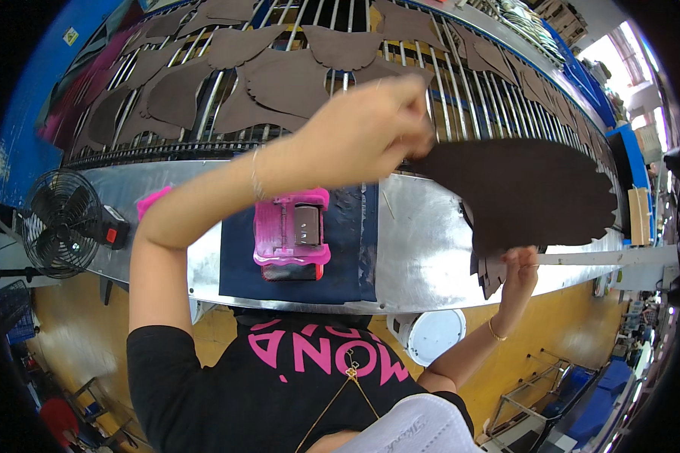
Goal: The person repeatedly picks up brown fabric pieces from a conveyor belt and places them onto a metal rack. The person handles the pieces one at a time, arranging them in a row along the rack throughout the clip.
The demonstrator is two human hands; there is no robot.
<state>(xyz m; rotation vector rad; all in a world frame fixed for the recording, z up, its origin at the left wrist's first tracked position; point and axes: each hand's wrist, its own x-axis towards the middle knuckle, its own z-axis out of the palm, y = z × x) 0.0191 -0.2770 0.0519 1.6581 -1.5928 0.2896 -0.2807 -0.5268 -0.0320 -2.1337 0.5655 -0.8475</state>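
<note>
Under the table's (423, 264) near edge, a white bucket (440, 336) shows against the yellow floor (567, 325), to the right of the person's black shirt (227, 400). Right of the middle, the right hand (520, 273) has its fingers closed on a small stack (489, 275) of brown pieces, just over the table. A pale bar (612, 257) runs from near that hand toward the right rim.

Left of it, a dark blue mat (351, 241) lies on the metal table, bearing a pink-smeared device (289, 245) with a roller (307, 223). Farther left, a black fan (62, 223) stands beside the table.

Above the stack, a large, dark brown piece (536, 192) is held up, its right edge scalloped. The left hand (400, 124), blurred, reaches across, its fingers curled tight on the piece's left end.

Beyond the table spreads a rack (468, 90) of metal bars, covered with many flat brown cutouts (283, 79), some overlapping. Blue panels (34, 90) stand at the far left.
</note>
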